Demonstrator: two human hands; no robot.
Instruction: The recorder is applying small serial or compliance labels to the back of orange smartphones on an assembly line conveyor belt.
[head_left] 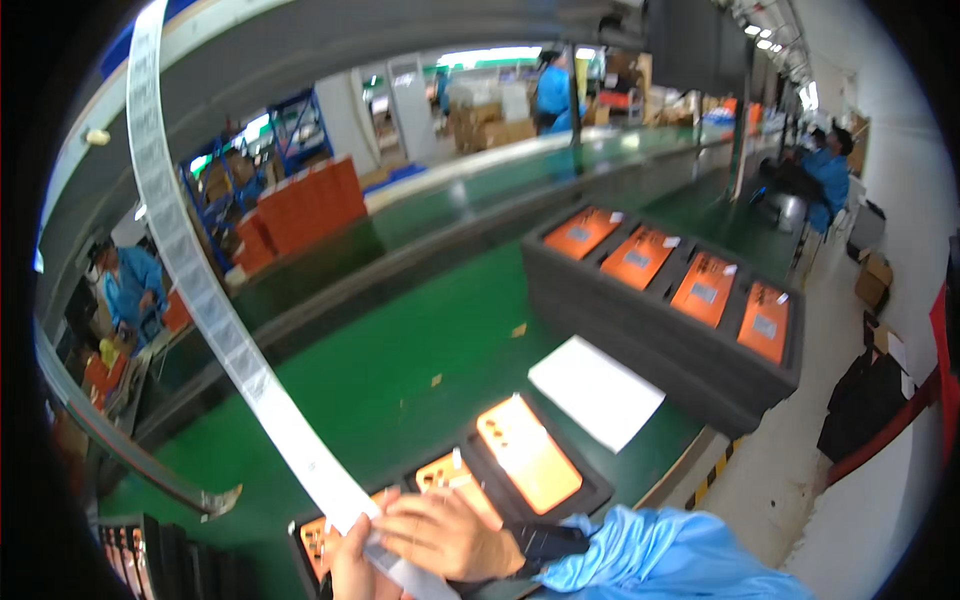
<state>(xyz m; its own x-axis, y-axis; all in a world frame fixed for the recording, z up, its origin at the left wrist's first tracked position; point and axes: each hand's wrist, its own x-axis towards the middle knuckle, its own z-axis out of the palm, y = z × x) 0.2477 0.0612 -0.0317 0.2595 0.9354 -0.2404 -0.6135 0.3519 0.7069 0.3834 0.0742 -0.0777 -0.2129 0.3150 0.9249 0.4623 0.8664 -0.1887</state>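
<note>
A long white strip of labels [235, 345] hangs from the upper left and runs down to my hands. My left hand [352, 568] pinches it near its lower end, thumb on top. Close beside, my right hand [445, 535] has its fingers bent together over the same strip; its fingertips are partly hidden. Below both hands lies a black foam tray [590, 485] with orange phone back covers in its slots. One orange cover [527, 455] shows fully at the right, while the hands partly block the others.
A tall stack of black foam trays [640, 325] holding orange covers stands at the far right of the green bench [390, 400]. A white sheet [597, 392] lies before it. More trays [150, 560] stand lower left. Several people in blue work farther off.
</note>
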